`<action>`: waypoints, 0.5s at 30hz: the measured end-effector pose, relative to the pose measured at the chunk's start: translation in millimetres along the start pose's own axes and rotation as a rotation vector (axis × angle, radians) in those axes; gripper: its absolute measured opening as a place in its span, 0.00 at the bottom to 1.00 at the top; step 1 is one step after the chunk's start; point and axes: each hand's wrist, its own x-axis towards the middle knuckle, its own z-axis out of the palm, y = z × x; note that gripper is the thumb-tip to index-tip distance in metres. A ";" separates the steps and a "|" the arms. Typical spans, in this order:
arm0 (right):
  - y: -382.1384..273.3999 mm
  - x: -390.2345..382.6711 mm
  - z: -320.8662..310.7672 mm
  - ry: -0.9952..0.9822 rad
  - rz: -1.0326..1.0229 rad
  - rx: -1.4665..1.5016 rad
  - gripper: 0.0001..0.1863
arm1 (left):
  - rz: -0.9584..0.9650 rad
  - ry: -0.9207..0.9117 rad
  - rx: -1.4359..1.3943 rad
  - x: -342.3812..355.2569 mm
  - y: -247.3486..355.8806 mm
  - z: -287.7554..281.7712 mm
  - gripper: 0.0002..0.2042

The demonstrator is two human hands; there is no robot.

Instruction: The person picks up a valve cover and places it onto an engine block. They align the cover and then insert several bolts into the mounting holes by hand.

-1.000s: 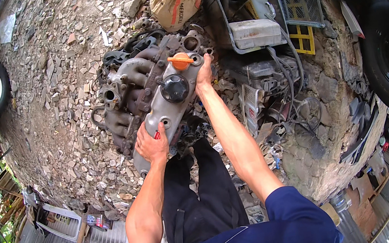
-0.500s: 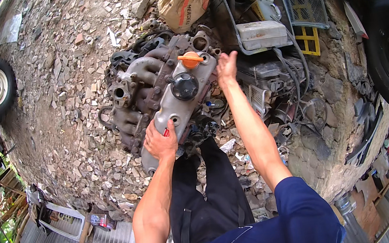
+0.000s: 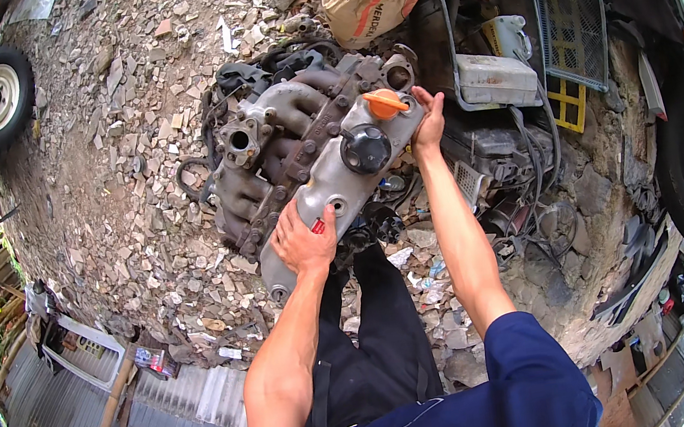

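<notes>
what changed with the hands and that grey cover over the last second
The right hand eased off the far end of the grey cover, opened out, and is now back at that end. The scene slid rightward in view. The left hand stayed on the near end; cover and manifold kept their places together.

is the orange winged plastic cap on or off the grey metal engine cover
On: the orange cap sits on the grey cover, beyond the round black cap; tightness unclear.
</notes>
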 end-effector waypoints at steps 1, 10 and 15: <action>-2.2 -8.8 2.3 -0.102 -0.052 -0.135 0.37 | -0.003 0.000 0.002 0.1 -1.1 0.3 0.36; -19.0 -35.4 5.4 -0.114 -0.181 -0.596 0.33 | -0.010 -0.006 -0.002 0.9 -1.9 0.1 0.36; -25.4 -41.7 12.0 -0.068 -0.170 -0.650 0.35 | 0.003 0.023 0.004 0.4 -1.4 0.8 0.35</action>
